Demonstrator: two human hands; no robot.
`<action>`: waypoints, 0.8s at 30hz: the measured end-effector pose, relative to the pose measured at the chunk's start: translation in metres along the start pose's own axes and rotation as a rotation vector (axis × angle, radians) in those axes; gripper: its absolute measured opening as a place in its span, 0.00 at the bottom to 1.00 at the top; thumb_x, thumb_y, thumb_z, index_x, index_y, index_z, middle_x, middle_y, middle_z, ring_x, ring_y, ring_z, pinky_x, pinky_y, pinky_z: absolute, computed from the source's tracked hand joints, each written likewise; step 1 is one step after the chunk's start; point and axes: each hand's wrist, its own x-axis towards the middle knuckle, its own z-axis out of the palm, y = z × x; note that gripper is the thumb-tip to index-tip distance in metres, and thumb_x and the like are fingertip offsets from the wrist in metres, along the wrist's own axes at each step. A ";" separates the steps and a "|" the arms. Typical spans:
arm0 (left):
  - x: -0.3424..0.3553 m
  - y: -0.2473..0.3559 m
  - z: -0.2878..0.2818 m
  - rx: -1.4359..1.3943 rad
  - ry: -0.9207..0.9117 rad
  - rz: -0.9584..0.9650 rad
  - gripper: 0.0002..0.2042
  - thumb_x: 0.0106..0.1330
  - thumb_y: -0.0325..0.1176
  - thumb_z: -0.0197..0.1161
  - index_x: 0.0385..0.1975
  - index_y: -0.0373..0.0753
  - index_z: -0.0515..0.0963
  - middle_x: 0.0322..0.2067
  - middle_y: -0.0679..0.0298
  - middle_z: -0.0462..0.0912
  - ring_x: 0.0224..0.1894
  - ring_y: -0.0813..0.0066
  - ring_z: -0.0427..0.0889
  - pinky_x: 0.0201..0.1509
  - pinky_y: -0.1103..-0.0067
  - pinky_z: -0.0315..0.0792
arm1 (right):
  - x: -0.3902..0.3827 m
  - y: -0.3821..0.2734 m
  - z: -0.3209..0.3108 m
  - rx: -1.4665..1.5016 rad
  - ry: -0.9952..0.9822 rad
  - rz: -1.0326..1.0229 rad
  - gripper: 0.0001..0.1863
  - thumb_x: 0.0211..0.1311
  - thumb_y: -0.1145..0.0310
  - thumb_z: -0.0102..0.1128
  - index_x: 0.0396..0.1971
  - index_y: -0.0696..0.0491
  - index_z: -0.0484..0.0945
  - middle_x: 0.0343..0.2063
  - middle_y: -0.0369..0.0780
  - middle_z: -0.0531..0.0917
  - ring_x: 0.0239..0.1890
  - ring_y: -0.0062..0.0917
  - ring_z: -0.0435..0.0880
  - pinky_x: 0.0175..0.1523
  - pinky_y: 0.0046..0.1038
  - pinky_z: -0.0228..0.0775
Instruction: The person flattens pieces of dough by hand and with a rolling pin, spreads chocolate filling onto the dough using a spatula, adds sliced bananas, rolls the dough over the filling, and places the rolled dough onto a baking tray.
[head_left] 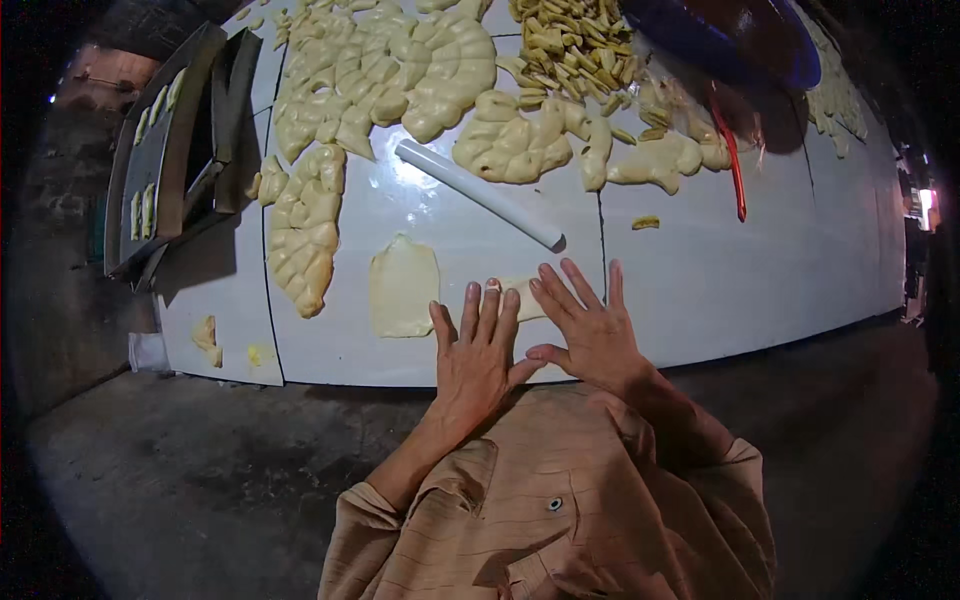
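Observation:
My left hand [476, 350] lies flat near the table's front edge, fingers stretched out and palm down. Beside it my right hand [590, 330] is also open, with its fingers spread. Under the fingertips of both shows a piece of pale dough [527, 300], mostly covered by my hands. A flat, roughly rectangular dough sheet [404, 290] rests just left of my left hand. Beyond my hands a white rolling pin [480, 193] lies at a slant. Large lumpy masses of dough [400, 60] spread over the far part of the table.
At the far left, a metal tray [160, 150] holding several filled strips sits on other trays. A pile of cut yellowish pieces [575, 45], a dark blue basin [800, 60] and a red stick-like tool [730, 160] are at the back. Dough scraps [207, 340] lie front left.

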 end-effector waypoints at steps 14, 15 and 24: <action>0.008 0.000 -0.014 0.075 -0.115 0.058 0.43 0.64 0.64 0.58 0.73 0.41 0.59 0.72 0.48 0.58 0.77 0.48 0.51 0.72 0.35 0.39 | 0.034 -0.010 -0.032 0.246 0.122 -0.192 0.40 0.65 0.37 0.54 0.65 0.54 0.71 0.67 0.44 0.72 0.72 0.38 0.65 0.77 0.54 0.42; 0.007 -0.001 -0.014 0.074 -0.114 0.067 0.43 0.64 0.64 0.58 0.73 0.41 0.59 0.72 0.48 0.58 0.77 0.48 0.51 0.72 0.35 0.39 | 0.039 -0.010 -0.022 0.242 0.124 -0.184 0.40 0.65 0.37 0.54 0.65 0.54 0.71 0.67 0.44 0.72 0.72 0.38 0.65 0.77 0.54 0.42; 0.000 -0.011 -0.008 0.072 -0.042 0.104 0.46 0.66 0.68 0.51 0.76 0.41 0.52 0.76 0.50 0.52 0.78 0.47 0.49 0.72 0.36 0.44 | 0.043 0.003 -0.009 0.072 0.111 -0.119 0.37 0.69 0.36 0.47 0.68 0.46 0.69 0.70 0.43 0.68 0.74 0.38 0.61 0.75 0.62 0.38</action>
